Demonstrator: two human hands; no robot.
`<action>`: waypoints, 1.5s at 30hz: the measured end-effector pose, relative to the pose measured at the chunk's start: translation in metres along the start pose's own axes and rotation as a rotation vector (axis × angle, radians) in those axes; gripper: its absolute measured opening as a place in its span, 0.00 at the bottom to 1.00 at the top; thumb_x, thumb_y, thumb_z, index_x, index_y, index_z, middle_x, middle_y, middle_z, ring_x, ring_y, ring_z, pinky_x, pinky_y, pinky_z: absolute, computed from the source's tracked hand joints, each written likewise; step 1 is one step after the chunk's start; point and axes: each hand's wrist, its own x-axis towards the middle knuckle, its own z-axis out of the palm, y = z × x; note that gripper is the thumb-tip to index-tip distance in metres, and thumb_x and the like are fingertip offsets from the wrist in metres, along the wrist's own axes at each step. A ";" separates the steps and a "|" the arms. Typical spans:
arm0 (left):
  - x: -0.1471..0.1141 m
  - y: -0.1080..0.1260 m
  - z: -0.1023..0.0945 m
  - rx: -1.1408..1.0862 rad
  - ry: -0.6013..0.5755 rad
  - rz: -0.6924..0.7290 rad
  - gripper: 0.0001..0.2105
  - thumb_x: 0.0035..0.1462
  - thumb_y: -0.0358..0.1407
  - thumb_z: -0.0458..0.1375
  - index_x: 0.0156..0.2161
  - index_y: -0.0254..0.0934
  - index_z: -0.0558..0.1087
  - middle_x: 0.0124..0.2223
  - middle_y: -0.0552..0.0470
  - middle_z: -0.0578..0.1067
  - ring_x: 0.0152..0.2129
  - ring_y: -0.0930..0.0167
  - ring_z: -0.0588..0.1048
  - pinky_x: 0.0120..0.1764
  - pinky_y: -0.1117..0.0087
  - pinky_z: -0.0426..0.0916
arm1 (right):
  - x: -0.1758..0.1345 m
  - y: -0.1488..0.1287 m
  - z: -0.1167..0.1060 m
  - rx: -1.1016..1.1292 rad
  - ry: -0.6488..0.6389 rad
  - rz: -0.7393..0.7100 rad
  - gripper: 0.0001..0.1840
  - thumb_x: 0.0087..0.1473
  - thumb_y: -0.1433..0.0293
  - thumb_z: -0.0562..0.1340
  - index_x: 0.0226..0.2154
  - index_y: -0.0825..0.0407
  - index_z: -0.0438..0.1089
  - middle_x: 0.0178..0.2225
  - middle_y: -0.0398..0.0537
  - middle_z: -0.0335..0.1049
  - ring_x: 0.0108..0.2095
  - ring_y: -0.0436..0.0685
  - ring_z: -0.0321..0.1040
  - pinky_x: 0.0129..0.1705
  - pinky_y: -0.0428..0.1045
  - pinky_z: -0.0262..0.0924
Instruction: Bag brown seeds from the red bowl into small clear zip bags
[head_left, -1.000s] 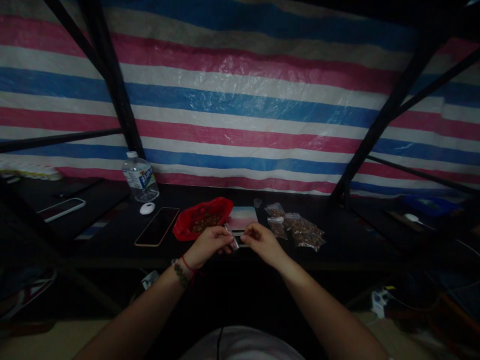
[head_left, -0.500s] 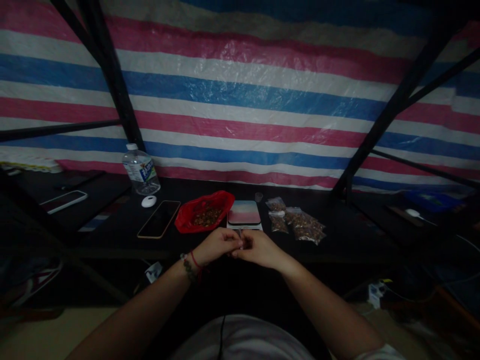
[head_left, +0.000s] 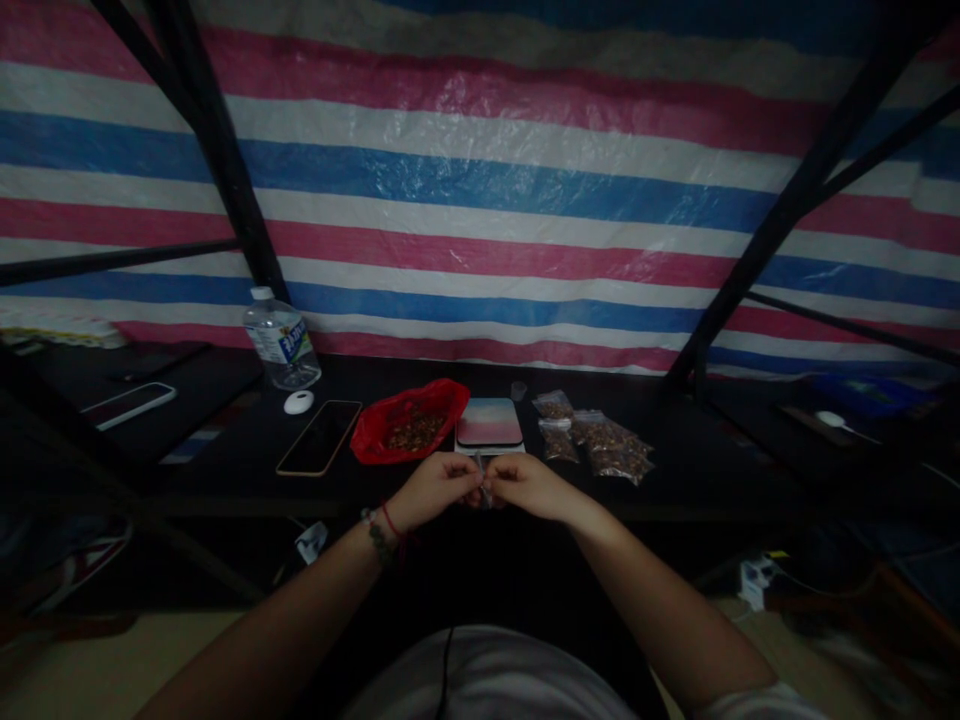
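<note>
My left hand (head_left: 441, 484) and my right hand (head_left: 531, 488) meet at the table's front edge. Between their pinched fingertips is a small clear plastic bag (head_left: 483, 482), mostly covered by the fingers; what it contains cannot be made out. Just beyond the hands lies a flat scale (head_left: 489, 424) with a pink and blue top. To its left an open red plastic bag (head_left: 366, 438) holds loose brown, seed-like bits (head_left: 416, 430). On the right, several small clear bags (head_left: 611, 446) filled with similar brown bits lie partly overlapping.
A small clear cup (head_left: 518, 391) stands behind the scale. Further left are a phone (head_left: 319, 438), a white rounded object (head_left: 298, 402) and a clear plastic bottle (head_left: 282, 342). Slanting black metal posts (head_left: 739, 285) flank the table, and a striped plastic sheet (head_left: 480, 210) hangs behind.
My fingers have shifted on the small plastic bag, and more of it shows between the fingertips. My right fingers have turned into a flatter pinch. The things on the table have stayed put.
</note>
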 end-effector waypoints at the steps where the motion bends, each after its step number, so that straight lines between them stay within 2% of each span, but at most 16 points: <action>1: 0.000 -0.001 0.001 0.015 0.002 0.022 0.09 0.50 0.37 0.57 0.27 0.31 0.72 0.24 0.52 0.74 0.21 0.75 0.71 0.26 0.76 0.64 | 0.000 0.000 0.001 -0.040 -0.003 0.008 0.10 0.53 0.69 0.56 0.25 0.54 0.70 0.22 0.42 0.67 0.23 0.48 0.62 0.25 0.42 0.54; 5: 0.000 -0.005 0.008 0.139 0.038 0.010 0.06 0.47 0.32 0.53 0.22 0.33 0.67 0.20 0.55 0.70 0.17 0.76 0.69 0.23 0.77 0.61 | 0.002 0.000 0.009 -0.256 0.066 -0.009 0.11 0.48 0.74 0.54 0.19 0.55 0.67 0.18 0.39 0.62 0.20 0.46 0.57 0.23 0.42 0.47; 10: -0.002 -0.005 0.008 0.369 0.182 -0.073 0.07 0.45 0.32 0.50 0.19 0.34 0.66 0.16 0.57 0.66 0.15 0.76 0.65 0.19 0.76 0.54 | 0.006 -0.002 0.009 -0.526 0.358 0.082 0.12 0.46 0.73 0.55 0.14 0.54 0.63 0.14 0.39 0.57 0.18 0.47 0.51 0.22 0.45 0.39; 12: -0.002 -0.004 0.004 0.424 0.214 -0.060 0.09 0.46 0.33 0.50 0.19 0.34 0.65 0.16 0.57 0.65 0.15 0.76 0.64 0.20 0.76 0.53 | 0.007 -0.002 0.006 -0.532 0.407 0.086 0.13 0.45 0.73 0.55 0.13 0.53 0.61 0.13 0.38 0.55 0.18 0.46 0.49 0.22 0.45 0.39; 17: 0.000 0.001 -0.007 0.510 0.298 0.094 0.12 0.49 0.34 0.48 0.17 0.35 0.61 0.19 0.57 0.62 0.20 0.75 0.63 0.25 0.74 0.55 | 0.007 -0.003 0.010 -0.411 0.328 0.066 0.13 0.43 0.73 0.55 0.12 0.54 0.58 0.13 0.37 0.52 0.18 0.45 0.49 0.21 0.44 0.38; 21: -0.003 0.004 -0.007 0.591 0.323 0.243 0.11 0.49 0.30 0.48 0.18 0.36 0.64 0.26 0.53 0.69 0.27 0.72 0.68 0.33 0.72 0.62 | 0.008 -0.001 0.011 -0.363 0.326 0.121 0.14 0.44 0.73 0.54 0.11 0.54 0.58 0.12 0.37 0.51 0.17 0.45 0.49 0.21 0.44 0.38; 23: -0.005 0.005 -0.004 0.635 0.315 0.277 0.11 0.50 0.29 0.48 0.19 0.36 0.66 0.30 0.51 0.72 0.30 0.71 0.70 0.36 0.71 0.63 | 0.009 0.000 0.010 -0.379 0.348 0.137 0.14 0.45 0.73 0.54 0.12 0.54 0.59 0.13 0.37 0.52 0.17 0.46 0.49 0.21 0.44 0.39; 25: -0.008 0.007 0.000 0.668 0.311 0.287 0.11 0.50 0.28 0.49 0.20 0.36 0.69 0.35 0.49 0.75 0.34 0.70 0.71 0.39 0.70 0.64 | 0.008 0.000 0.009 -0.421 0.399 0.090 0.10 0.45 0.73 0.56 0.15 0.54 0.62 0.15 0.38 0.56 0.19 0.47 0.52 0.22 0.44 0.44; 27: -0.010 0.007 0.003 0.679 0.297 0.275 0.10 0.51 0.28 0.50 0.23 0.36 0.71 0.39 0.49 0.76 0.37 0.70 0.72 0.42 0.70 0.65 | 0.007 -0.001 0.010 -0.461 0.423 -0.037 0.03 0.43 0.75 0.58 0.21 0.53 0.65 0.22 0.41 0.63 0.25 0.49 0.59 0.27 0.43 0.52; 30: -0.011 0.006 0.004 0.688 0.295 0.232 0.11 0.52 0.29 0.50 0.24 0.37 0.73 0.43 0.49 0.76 0.40 0.69 0.73 0.44 0.69 0.65 | 0.003 -0.006 0.014 -0.498 0.388 -0.214 0.12 0.45 0.80 0.56 0.32 0.51 0.68 0.39 0.49 0.67 0.39 0.53 0.65 0.40 0.47 0.60; 33: -0.009 0.005 0.004 0.679 0.313 0.208 0.11 0.51 0.30 0.51 0.22 0.37 0.72 0.44 0.49 0.76 0.44 0.67 0.72 0.47 0.68 0.65 | -0.002 -0.012 0.018 -0.563 0.388 -0.223 0.16 0.49 0.80 0.53 0.37 0.50 0.70 0.53 0.51 0.60 0.46 0.55 0.64 0.46 0.50 0.60; 35: -0.008 0.004 0.004 0.644 0.302 0.215 0.11 0.52 0.30 0.50 0.22 0.37 0.72 0.46 0.49 0.75 0.44 0.68 0.73 0.48 0.67 0.65 | -0.004 -0.016 0.020 -0.612 0.358 -0.196 0.15 0.51 0.79 0.54 0.36 0.49 0.71 0.56 0.50 0.58 0.46 0.56 0.65 0.48 0.51 0.60; 38: -0.009 0.003 0.008 0.618 0.287 0.240 0.11 0.52 0.30 0.51 0.22 0.37 0.71 0.49 0.48 0.74 0.47 0.67 0.71 0.50 0.67 0.64 | -0.006 -0.019 0.020 -0.663 0.299 -0.136 0.13 0.52 0.76 0.56 0.36 0.49 0.73 0.51 0.51 0.66 0.45 0.56 0.67 0.47 0.50 0.60; 42: -0.011 0.005 0.013 0.609 0.245 0.278 0.09 0.50 0.30 0.53 0.21 0.36 0.70 0.51 0.46 0.72 0.52 0.63 0.67 0.53 0.63 0.61 | -0.002 -0.017 0.014 -0.656 0.233 -0.071 0.11 0.51 0.75 0.58 0.34 0.50 0.75 0.35 0.50 0.74 0.37 0.57 0.70 0.41 0.49 0.61; 45: -0.010 0.004 0.008 0.497 0.177 0.327 0.07 0.50 0.30 0.56 0.22 0.35 0.69 0.52 0.45 0.70 0.51 0.62 0.67 0.54 0.61 0.58 | 0.000 -0.014 0.008 -0.530 0.185 -0.118 0.12 0.49 0.76 0.60 0.35 0.49 0.75 0.34 0.47 0.75 0.36 0.56 0.71 0.39 0.48 0.60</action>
